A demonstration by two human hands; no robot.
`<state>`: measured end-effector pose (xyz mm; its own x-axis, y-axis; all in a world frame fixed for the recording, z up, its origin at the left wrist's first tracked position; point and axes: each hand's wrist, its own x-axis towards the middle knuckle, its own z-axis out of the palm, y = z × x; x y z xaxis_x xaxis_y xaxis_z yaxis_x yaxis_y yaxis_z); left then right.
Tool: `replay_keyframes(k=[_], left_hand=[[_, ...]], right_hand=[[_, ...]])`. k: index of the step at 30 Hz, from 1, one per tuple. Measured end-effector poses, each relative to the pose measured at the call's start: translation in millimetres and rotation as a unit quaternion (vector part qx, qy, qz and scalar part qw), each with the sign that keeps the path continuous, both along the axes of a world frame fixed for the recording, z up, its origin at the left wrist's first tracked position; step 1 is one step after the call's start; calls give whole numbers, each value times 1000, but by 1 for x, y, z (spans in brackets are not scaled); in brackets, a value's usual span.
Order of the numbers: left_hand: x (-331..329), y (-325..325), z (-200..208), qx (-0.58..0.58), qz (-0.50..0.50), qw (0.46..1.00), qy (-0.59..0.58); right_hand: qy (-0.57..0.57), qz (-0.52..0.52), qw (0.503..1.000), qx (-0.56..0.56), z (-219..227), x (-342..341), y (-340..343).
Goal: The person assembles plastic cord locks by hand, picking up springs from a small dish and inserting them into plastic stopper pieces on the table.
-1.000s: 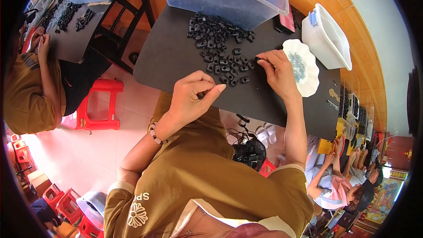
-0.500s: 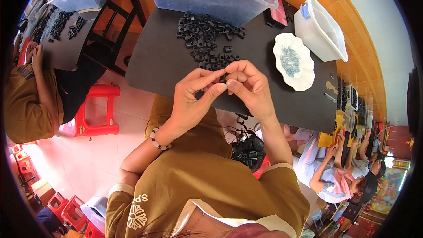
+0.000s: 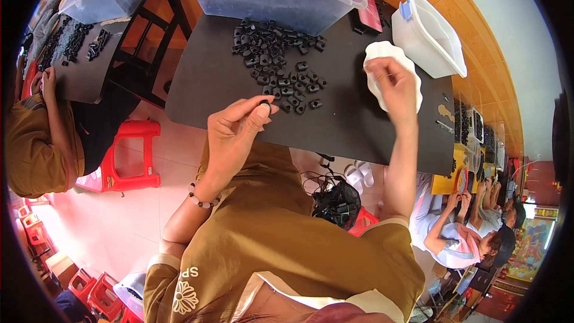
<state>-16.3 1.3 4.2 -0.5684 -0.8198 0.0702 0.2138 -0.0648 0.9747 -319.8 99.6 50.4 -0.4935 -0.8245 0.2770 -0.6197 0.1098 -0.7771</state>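
My left hand (image 3: 236, 128) pinches a small black plastic part (image 3: 265, 103) between thumb and fingers, above the near edge of the dark table (image 3: 203, 72). Beyond it lies a pile of short, hollow-looking black plastic parts (image 3: 263, 48), with several strewn closer to me. To the right, my right hand (image 3: 394, 87) is over a white scalloped dish (image 3: 382, 49), its fingers bent together and slightly blurred. Whatever those fingertips hold is too small to make out. The hand covers most of the dish's inside.
A clear plastic bin (image 3: 269, 12) of black parts stands at the table's back. Beside it are a red box (image 3: 372, 17) and a white bin (image 3: 421, 54). A red stool (image 3: 134, 155) and a co-worker (image 3: 45, 143) are left; other people work at right.
My hands were together over the table and have parted. The right hand has moved to the dish; the left has shifted left with the black part.
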Motion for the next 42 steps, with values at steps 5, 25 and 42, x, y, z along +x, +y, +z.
replay_keyframes(k=[5, 25, 42], left_hand=[[4, -2, -4, -9, 0, 1000, -1], [8, 1, -1, -24, -38, 998, -36], [-13, 7, 4, 48, -62, 997, -1]], right_hand=[[195, -133, 964, 120, -10, -110, 1], [-1, -107, 988, 110, -16, -121, -8], [-447, 165, 878, -46, -10, -25, 1]])
